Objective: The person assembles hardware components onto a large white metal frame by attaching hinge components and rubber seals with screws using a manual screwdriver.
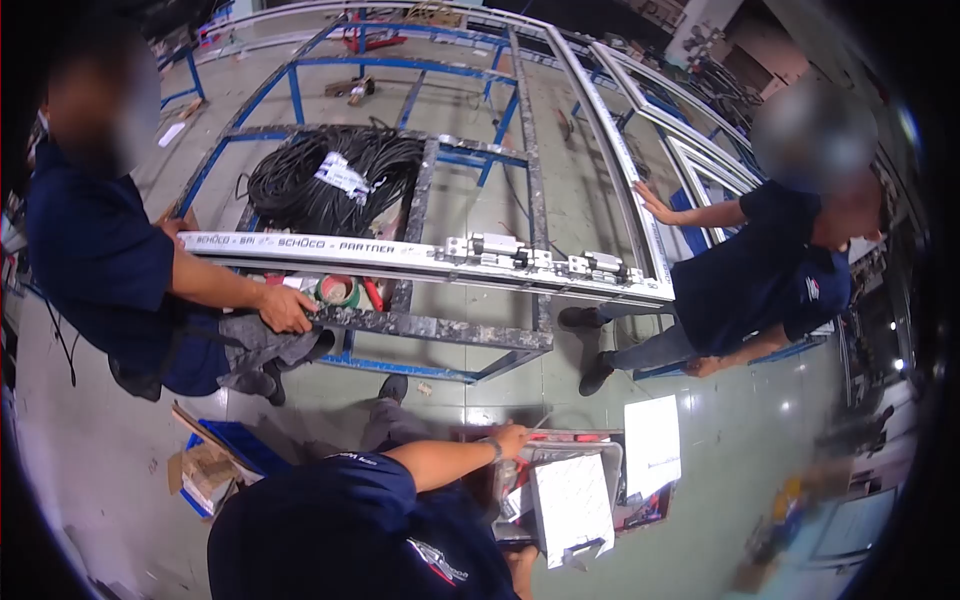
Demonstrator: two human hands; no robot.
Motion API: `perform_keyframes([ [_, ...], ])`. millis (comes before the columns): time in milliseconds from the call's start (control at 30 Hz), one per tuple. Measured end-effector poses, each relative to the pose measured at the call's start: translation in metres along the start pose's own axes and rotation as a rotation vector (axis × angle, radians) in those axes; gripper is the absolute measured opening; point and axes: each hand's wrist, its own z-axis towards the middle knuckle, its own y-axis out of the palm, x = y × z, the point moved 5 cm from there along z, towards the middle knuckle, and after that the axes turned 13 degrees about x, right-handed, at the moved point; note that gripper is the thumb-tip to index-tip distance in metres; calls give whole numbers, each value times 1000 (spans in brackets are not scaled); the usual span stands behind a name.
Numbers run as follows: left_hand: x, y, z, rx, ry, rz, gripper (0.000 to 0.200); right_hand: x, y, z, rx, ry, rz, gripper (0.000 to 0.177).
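My left hand [511, 440] is at the upper rim of a grey bin [508, 470], with its fingers closed. From them sticks out a thin rod-like item [541, 422], too small to name. Beside the bin's near side is my right hand [521, 572], only partly visible, its fingers hidden. A white printed carton or sheet [572, 505] lies over the bin, close to that hand. Small parts lie under and around it. A white sheet of paper [652, 447] rests at the right, over a red-edged tray [655, 508].
A co-worker [100, 260] at left holds a long white profile [340, 246] across a blue-legged steel frame [430, 328]. Another co-worker [750, 260] touches an upright profile [612, 150]. A black cable coil [300, 180] sits within the frame. Cardboard [205, 480] lies at lower left.
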Motion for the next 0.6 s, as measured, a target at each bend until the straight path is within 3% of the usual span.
perform_keyframes([
  [100,24,-12,11,-33,20,-205,27,-40,6,2,18,-5,-47,54],
  [133,43,-28,11,-39,7,-300,27,-54,0,1,-19,-122,-249,59],
  [167,44,-40,5,-215,-377,-755,23,-59,5,-2,-273,-138,-349,56],
  [200,56,-76,8,-251,-476,-955,22,-68,8,-2,-176,-137,-266,54],
  [267,61,-180,29,98,-470,-1185,22,-79,13,-11,12,-197,-212,51],
  [300,46,-235,49,298,-240,-1039,21,-88,4,13,-11,-282,-262,49],
  [333,46,-299,52,489,-417,-1023,23,-90,1,9,-21,-221,-187,50],
  [400,8,-383,75,594,-372,-1317,19,-90,13,-5,-26,-165,-74,52],
  [433,9,-420,75,631,-424,-1320,16,-95,17,-14,-12,-170,-42,53],
  [467,12,-450,75,707,-273,-1251,18,-93,12,-12,-48,-203,-24,56],
  [500,-22,-474,82,628,-127,-1255,27,-86,17,-14,23,-251,-86,55],
  [533,-1,-490,71,738,-188,-1106,43,-78,14,-24,116,-308,-102,54],
  [600,-40,-513,82,663,-98,-1258,61,-44,-15,-39,318,-383,-146,44],
])
